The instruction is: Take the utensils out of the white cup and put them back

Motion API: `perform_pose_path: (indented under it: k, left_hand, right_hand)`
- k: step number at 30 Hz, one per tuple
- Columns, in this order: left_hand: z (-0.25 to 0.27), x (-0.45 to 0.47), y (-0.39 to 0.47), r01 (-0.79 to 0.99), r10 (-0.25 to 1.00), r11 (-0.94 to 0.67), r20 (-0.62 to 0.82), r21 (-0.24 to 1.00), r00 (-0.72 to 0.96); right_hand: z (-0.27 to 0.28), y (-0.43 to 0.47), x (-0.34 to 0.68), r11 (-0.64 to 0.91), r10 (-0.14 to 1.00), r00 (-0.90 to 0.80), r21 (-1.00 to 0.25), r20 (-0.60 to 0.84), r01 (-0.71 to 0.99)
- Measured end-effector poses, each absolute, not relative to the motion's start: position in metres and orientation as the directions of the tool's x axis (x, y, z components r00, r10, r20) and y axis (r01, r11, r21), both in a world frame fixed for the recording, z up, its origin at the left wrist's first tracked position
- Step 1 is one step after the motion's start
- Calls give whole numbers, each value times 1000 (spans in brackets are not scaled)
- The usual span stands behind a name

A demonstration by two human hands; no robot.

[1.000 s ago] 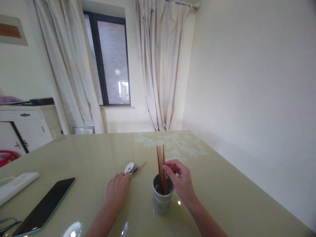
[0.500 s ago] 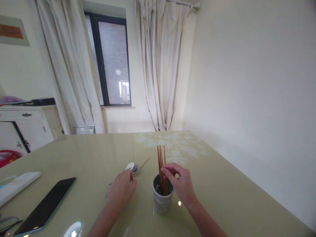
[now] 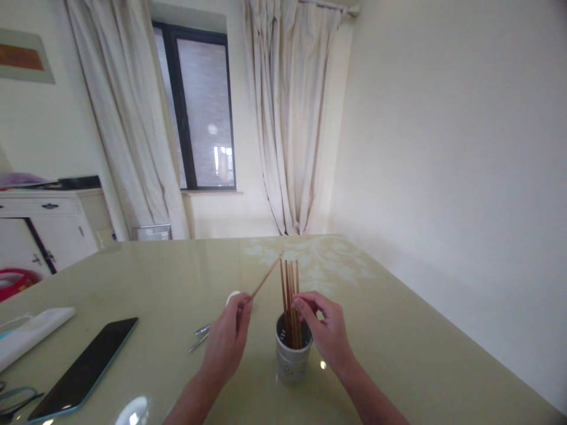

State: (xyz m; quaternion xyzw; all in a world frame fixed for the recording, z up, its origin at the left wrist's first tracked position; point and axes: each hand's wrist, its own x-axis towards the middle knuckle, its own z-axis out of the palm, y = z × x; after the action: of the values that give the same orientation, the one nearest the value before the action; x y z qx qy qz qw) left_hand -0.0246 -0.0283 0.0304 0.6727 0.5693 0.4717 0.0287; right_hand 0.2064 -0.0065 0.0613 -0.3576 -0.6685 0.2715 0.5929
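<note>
A thin wooden chopstick [image 3: 266,276] slants up and away from my left hand [image 3: 228,327], whose thumb and fingers are closed on its lower end. The chopstick is off the table, left of the pale cup-shaped holder [image 3: 292,367]. Several brown chopsticks [image 3: 286,295] stand upright in that holder. My right hand [image 3: 326,324] reaches over the holder's right rim, its thumb and forefinger pinched on one standing chopstick. Two slim metal handles [image 3: 200,337] show beside my left hand. Behind its fingers lies a white round piece [image 3: 232,297], mostly hidden.
On the glossy green table [image 3: 425,354], a dark phone-like slab [image 3: 86,369] lies at the left, with a white flat object [image 3: 33,336] beyond it. Scissors-like loops [image 3: 20,398] show in the lower left corner. A wall [image 3: 465,177] runs along the right side.
My left hand has risen from the table with a chopstick in its fingers, moving slightly right and uncovering more of the metal handles. My right hand stays at the holder.
</note>
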Motion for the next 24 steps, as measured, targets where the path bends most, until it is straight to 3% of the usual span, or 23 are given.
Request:
perform_pose_path:
  k: [3, 6, 9, 12, 16, 19, 24]
  left_hand:
    - [30, -13, -35, 680, 640, -600, 763, 421, 93]
    - [31, -2, -42, 614, 569, -705, 800, 354, 192]
    - [31, 3, -46, 589, 609, -696, 773, 411, 181]
    - [29, 5, -49, 556, 685, -647, 718, 522, 123]
    - [23, 10, -49, 446, 784, -597, 604, 667, 144]
    - [19, 13, -47, 377, 810, -581, 558, 721, 182]
    - [19, 14, -45, 347, 825, -563, 535, 750, 183]
  right_hand:
    - [62, -10, 206, 609, 793, -89, -787, 603, 94]
    - [63, -14, 204, 583, 805, -124, -812, 580, -19]
    - [68, -12, 205, 540, 836, 0, -824, 548, -171]
    - [72, -2, 214, 575, 814, 289, -770, 504, -277]
    - [74, 13, 232, 635, 724, 492, -745, 483, -203]
    - [73, 15, 234, 626, 727, 449, -770, 519, -122]
    - [66, 10, 220, 548, 823, 201, -836, 531, -34]
